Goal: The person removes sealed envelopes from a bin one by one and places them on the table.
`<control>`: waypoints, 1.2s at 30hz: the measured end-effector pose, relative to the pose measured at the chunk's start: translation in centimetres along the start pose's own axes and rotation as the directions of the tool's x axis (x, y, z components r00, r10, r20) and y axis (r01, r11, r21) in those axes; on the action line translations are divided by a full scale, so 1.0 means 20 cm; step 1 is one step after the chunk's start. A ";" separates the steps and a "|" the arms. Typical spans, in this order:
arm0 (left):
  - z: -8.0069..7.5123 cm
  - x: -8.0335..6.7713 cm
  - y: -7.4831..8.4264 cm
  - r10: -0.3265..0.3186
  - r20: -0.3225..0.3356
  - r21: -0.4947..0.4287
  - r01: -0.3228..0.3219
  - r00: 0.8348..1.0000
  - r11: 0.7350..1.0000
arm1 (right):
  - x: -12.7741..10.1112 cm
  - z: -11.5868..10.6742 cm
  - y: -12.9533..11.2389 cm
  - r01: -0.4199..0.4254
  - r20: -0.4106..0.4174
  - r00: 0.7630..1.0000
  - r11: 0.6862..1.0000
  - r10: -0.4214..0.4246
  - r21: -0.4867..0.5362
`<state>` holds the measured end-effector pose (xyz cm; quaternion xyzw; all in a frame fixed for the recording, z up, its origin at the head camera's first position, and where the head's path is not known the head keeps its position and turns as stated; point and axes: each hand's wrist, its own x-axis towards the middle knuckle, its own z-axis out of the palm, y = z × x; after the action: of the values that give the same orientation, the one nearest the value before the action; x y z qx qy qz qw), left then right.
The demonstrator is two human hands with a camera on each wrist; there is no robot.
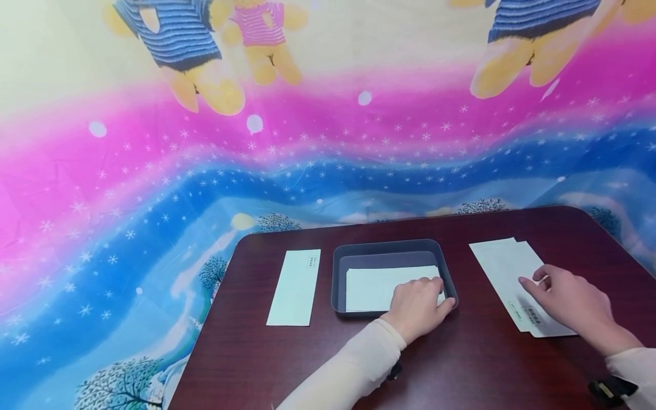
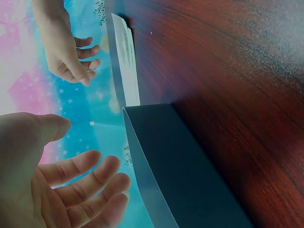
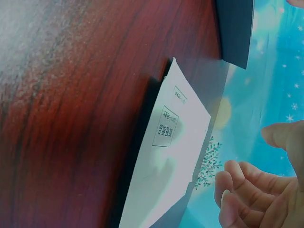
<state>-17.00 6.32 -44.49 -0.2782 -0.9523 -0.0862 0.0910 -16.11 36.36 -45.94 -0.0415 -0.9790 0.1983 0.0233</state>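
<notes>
My left hand (image 1: 420, 307) hovers over the right end of a dark grey tray (image 1: 392, 247), fingers relaxed and holding nothing. In the left wrist view that hand's bent fingers (image 2: 95, 180) stand above the wall of the tray (image 2: 161, 142). Inside the tray lies a stack of white paper pieces (image 1: 381, 285), its right end hidden by the hand. Over a small pile of pale envelopes (image 1: 504, 265) on the right, my right hand (image 1: 574, 299) is held with loosely curled fingers and nothing in them. The right wrist view shows printed boxes on the top envelope (image 3: 175, 152), apart from the fingers.
Left of the tray, a single pale envelope (image 1: 294, 287) with a printed corner box lies flat. All of it rests on a dark red wooden table (image 1: 328, 364) with rounded far corners. Behind the table hangs a colourful printed cloth (image 1: 307, 131).
</notes>
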 end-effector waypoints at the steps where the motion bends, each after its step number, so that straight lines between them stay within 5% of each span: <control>1: 0.00 0.00 0.00 0.001 0.001 -0.002 -0.001 1.000 1.000 | 0.00 0.00 0.00 0.001 0.005 1.000 1.000 -0.001 0.002; 36: -0.02 -0.01 -0.12 -0.080 0.041 -0.019 0.081 0.996 0.997 | -0.07 0.06 -0.25 0.082 -0.027 0.996 0.997 -0.082 0.000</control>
<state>-18.18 4.20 -44.46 -0.2423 -0.9634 -0.0940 0.0654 -15.10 31.17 -45.23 -0.0039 -0.9793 0.1972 0.0448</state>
